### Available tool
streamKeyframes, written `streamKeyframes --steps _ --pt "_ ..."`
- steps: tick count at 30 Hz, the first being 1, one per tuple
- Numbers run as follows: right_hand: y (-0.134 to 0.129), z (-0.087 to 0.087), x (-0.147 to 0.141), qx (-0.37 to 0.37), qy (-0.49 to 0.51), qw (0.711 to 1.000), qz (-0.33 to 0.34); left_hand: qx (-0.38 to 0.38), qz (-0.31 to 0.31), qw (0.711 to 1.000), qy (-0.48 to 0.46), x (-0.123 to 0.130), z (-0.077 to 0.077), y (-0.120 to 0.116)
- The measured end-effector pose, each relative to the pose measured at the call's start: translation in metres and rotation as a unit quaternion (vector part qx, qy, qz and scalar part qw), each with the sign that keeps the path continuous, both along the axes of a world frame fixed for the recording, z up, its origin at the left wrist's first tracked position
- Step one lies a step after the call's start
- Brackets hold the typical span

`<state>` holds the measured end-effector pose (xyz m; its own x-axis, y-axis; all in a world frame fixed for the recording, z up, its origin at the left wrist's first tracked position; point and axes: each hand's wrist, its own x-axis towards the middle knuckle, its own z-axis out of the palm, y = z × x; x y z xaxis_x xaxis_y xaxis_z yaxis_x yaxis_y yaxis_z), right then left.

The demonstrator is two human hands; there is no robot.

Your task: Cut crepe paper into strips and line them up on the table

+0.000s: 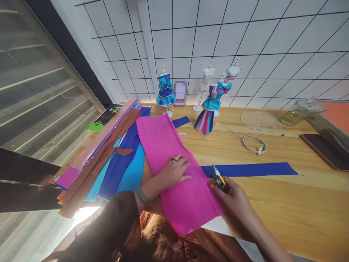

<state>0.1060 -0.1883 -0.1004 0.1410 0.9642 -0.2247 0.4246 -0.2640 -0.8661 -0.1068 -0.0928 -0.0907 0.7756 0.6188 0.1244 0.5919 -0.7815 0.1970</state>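
Two hands: one left hand (174, 168), one right hand (231, 194). One pair of snips (219, 178). One pink cloth (174, 156); two blue fabric lengths (251, 170) show on its right side, one farther than the other. Four small dress forms (208, 74) on the far side, two dresses (165, 90) on them. One tape roll (243, 142), one lidded jar (293, 115), one dark phone (325, 152) on the right. The layers in the fabric pile (109, 156) on the left cannot be counted.

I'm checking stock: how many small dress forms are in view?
4: the blue-dressed form on the left, the plain white form right of it, the striped-skirt form nearest, and the partly hidden form farthest right.
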Motion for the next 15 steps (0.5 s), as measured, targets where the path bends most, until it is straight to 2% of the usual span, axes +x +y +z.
streamKeyframes --steps 5,9,12,15 --pt "-0.006 -0.002 0.002 -0.003 -0.025 0.999 0.03 -0.019 -0.003 0.999 0.036 -0.002 -0.005 0.016" --pt "-0.01 0.011 0.008 -0.019 -0.057 0.998 0.018 -0.069 -0.009 0.996 0.056 -0.002 -0.003 0.029" --pt "-0.017 0.016 0.037 -0.034 -0.171 0.985 -0.014 -0.095 -0.015 0.994 0.055 -0.003 -0.002 0.033" --pt "-0.027 0.002 0.089 -0.038 -0.317 0.944 -0.082 -0.097 -0.02 0.994 0.039 -0.004 -0.003 0.033"
